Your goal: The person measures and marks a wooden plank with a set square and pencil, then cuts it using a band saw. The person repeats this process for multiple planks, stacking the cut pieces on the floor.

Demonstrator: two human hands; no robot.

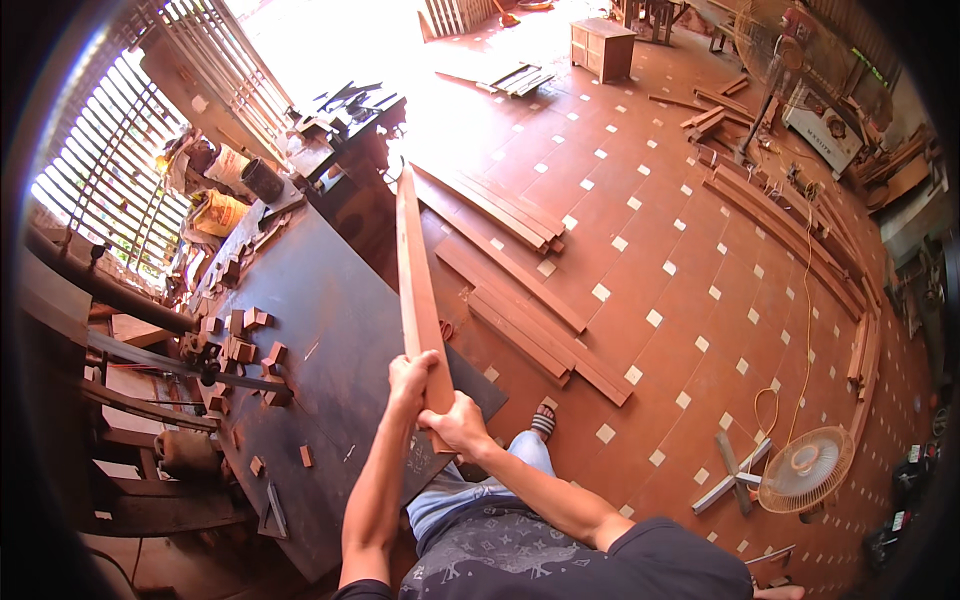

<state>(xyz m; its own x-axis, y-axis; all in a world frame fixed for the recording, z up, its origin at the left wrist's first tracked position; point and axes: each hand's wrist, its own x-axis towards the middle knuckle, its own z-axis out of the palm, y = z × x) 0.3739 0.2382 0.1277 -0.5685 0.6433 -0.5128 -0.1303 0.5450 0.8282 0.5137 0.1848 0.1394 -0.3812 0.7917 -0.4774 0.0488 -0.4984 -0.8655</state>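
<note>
A long reddish-brown wooden beam [415, 285] is held in both my hands, stretching away from my body with its far end past the table edge. My left hand [411, 381] wraps round it close to the near end. Just behind and to the right, my right hand [455, 425] is closed round the same end. Beneath and to the left lies a dark grey tabletop [330, 330]. Several small cut wooden blocks [240, 350] are scattered on its left part, and a try square [273, 512] rests at its near left edge.
A machine with a long blade-like strip [170, 362] stands left of the tabletop. Several wooden planks [520, 335] lie on the tiled floor to the right. Farther right are more long planks [785, 240], a fan [806, 468] and a yellow cord [806, 330]. A wooden cabinet [602, 52] stands far back.
</note>
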